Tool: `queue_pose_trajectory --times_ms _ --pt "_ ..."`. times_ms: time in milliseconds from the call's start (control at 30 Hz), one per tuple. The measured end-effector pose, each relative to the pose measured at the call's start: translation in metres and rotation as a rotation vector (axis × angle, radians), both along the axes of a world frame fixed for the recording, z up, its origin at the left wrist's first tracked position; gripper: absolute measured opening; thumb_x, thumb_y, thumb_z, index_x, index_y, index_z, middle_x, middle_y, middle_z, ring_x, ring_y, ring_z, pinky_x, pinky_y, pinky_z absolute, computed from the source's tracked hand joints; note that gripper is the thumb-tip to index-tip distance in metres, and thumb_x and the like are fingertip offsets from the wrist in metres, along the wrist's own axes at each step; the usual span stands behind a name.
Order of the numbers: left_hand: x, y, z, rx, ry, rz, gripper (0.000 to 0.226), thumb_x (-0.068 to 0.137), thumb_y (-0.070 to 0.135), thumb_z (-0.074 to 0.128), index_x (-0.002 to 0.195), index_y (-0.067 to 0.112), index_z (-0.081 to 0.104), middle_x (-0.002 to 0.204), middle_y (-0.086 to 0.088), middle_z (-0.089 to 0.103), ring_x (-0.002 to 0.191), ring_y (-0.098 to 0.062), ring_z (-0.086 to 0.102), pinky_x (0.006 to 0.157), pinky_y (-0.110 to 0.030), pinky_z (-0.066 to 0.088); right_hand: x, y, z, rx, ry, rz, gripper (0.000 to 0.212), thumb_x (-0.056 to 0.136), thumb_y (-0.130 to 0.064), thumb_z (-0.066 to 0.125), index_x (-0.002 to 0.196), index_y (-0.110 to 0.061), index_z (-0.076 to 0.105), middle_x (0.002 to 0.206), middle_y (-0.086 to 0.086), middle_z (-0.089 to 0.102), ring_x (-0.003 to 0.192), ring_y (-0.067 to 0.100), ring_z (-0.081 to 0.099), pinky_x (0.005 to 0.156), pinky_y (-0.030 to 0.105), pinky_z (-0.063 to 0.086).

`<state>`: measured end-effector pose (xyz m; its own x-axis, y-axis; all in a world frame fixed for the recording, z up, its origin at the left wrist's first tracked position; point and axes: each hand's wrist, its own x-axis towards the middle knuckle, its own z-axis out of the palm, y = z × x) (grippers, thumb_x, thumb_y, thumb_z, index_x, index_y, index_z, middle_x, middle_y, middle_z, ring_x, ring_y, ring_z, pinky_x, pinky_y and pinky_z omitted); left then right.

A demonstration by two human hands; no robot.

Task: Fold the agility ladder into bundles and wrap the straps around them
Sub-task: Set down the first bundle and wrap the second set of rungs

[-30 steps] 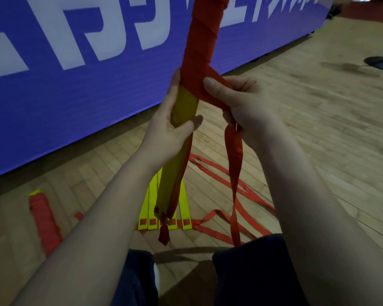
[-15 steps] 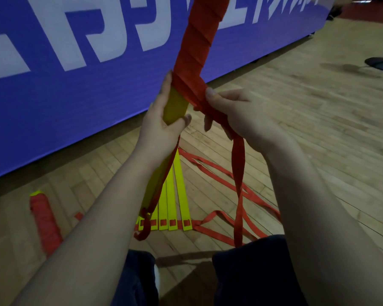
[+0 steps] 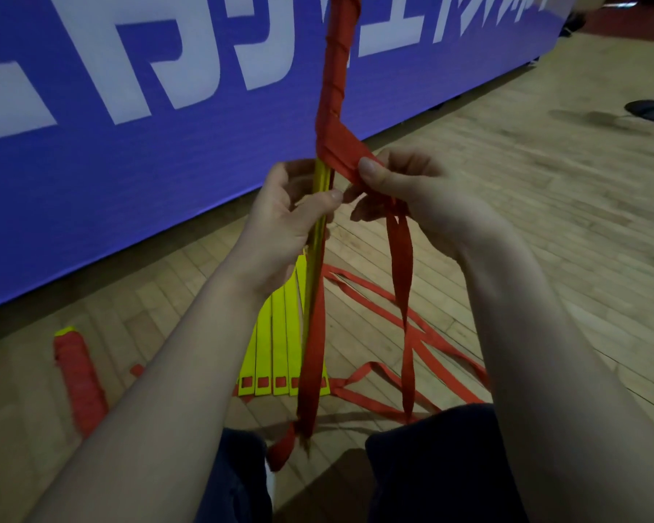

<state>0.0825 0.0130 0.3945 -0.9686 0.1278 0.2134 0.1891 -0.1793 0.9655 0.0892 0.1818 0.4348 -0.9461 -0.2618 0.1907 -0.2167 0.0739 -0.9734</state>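
The person is in the middle of the wrapping step. The left hand [image 3: 291, 217] grips the bundle [image 3: 333, 69] of yellow rungs, with the thumb across the front. The bundle stands almost upright in front of the blue banner [image 3: 129, 164]. Its top part is already covered in red turns. The part under the left hand is still bare yellow.

The right hand [image 3: 412, 198] pinches the red strap [image 3: 401, 258] just beside the bundle, where the strap comes off the last turn. The rest of the strap hangs down from this hand to the wooden floor [image 3: 544, 220].

Next, I think the strap needs to go around the bundle 1 more time, just under the last turn. It should be pulled tight and laid flat. The left hand may have to slide down to make room.

More yellow rungs [image 3: 280, 345] lie flat on the floor near some loose straps [image 3: 431, 334]. 1 finished bundle [image 3: 78, 383] lies on the floor to the left.

1 second ago the bundle showed its wide yellow face. Now it has turned and shows its thin edge. Its bottom end has swung closer to the person's knees. The right hand has moved a little away from the bundle and pulls the strap out to the side.
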Motion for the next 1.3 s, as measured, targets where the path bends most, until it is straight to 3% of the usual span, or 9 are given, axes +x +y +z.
queue_pose_trajectory --times_ms 233,400,533,667,733,867,1033,1167,1300 --pt "0.005 0.000 0.003 0.223 -0.031 -0.248 0.026 0.082 0.006 0.055 0.108 0.011 0.056 0.088 -0.001 0.066 0.072 -0.013 0.058 0.061 -0.025 0.045 0.004 0.003 0.004 0.047 0.056 0.018 0.037 0.102 -0.020 0.045 0.101 0.015 0.057 0.055 0.010 0.056 0.045 0.023 0.048 0.048 0.031 0.035" --pt "0.008 -0.003 0.004 0.204 -0.037 -0.221 0.034 0.091 0.014 0.051 0.122 0.001 0.052 0.099 -0.008 0.071 0.085 -0.015 0.066 0.070 -0.027 0.052 0.001 -0.005 0.001 0.151 0.178 -0.168 0.028 0.101 -0.026 0.050 0.102 0.002 0.050 0.066 0.022 0.061 0.045 0.022 0.043 0.041 0.024 0.029" --pt "0.010 -0.003 0.004 0.085 -0.026 -0.190 0.022 0.098 0.021 0.047 0.113 0.014 0.061 0.099 -0.008 0.074 0.089 -0.014 0.070 0.071 -0.022 0.053 -0.006 -0.007 -0.006 0.238 0.298 -0.270 0.036 0.099 -0.028 0.053 0.094 0.007 0.056 0.068 0.006 0.063 0.059 0.012 0.059 0.059 0.029 0.047" --pt "0.010 0.002 0.003 0.140 -0.110 -0.169 0.021 0.100 0.018 0.045 0.107 0.012 0.064 0.093 -0.007 0.074 0.091 -0.018 0.072 0.065 -0.026 0.055 -0.010 -0.007 -0.010 0.196 0.253 -0.291 0.036 0.093 -0.033 0.060 0.094 0.002 0.060 0.083 0.011 0.065 0.076 0.021 0.062 0.074 0.039 0.049" --pt "0.009 0.004 0.002 0.208 -0.144 -0.168 0.019 0.097 0.017 0.050 0.105 0.005 0.064 0.092 -0.013 0.071 0.093 -0.022 0.071 0.069 -0.030 0.057 -0.010 -0.007 -0.011 0.130 0.175 -0.259 0.029 0.095 -0.030 0.061 0.106 -0.004 0.062 0.087 0.004 0.069 0.077 0.010 0.065 0.072 0.028 0.051" --pt "0.003 0.001 0.001 0.291 -0.148 -0.257 0.027 0.093 0.012 0.055 0.116 0.002 0.063 0.107 -0.018 0.068 0.099 -0.025 0.067 0.085 -0.036 0.056 -0.006 -0.002 -0.009 -0.034 0.058 -0.158 0.028 0.099 -0.011 0.053 0.111 0.013 0.062 0.066 -0.004 0.068 0.050 -0.002 0.060 0.051 0.009 0.044" --pt "0.000 0.002 0.002 0.135 -0.128 -0.140 0.028 0.099 0.003 0.045 0.125 0.005 0.052 0.103 -0.005 0.069 0.087 -0.011 0.069 0.067 -0.024 0.055 -0.007 -0.007 -0.011 -0.004 0.107 -0.228 0.014 0.091 -0.008 0.064 0.098 0.003 0.069 0.097 0.024 0.072 0.094 0.036 0.070 0.088 0.043 0.057" --pt "0.001 0.008 0.000 0.102 -0.105 -0.058 0.028 0.101 0.030 0.046 0.118 0.012 0.061 0.101 -0.001 0.071 0.090 -0.010 0.067 0.071 -0.028 0.051 -0.007 -0.018 -0.013 0.049 0.166 -0.255 0.011 0.090 -0.006 0.067 0.094 0.003 0.070 0.091 0.021 0.073 0.088 0.033 0.071 0.084 0.046 0.057" --pt "0.000 0.008 -0.004 0.202 -0.074 0.020 0.022 0.101 0.025 0.049 0.112 0.010 0.062 0.096 -0.002 0.074 0.093 -0.014 0.071 0.073 -0.025 0.053 -0.005 -0.024 -0.015 0.146 0.221 -0.233 0.019 0.090 -0.013 0.069 0.095 0.004 0.071 0.086 0.017 0.074 0.081 0.026 0.072 0.076 0.042 0.058"
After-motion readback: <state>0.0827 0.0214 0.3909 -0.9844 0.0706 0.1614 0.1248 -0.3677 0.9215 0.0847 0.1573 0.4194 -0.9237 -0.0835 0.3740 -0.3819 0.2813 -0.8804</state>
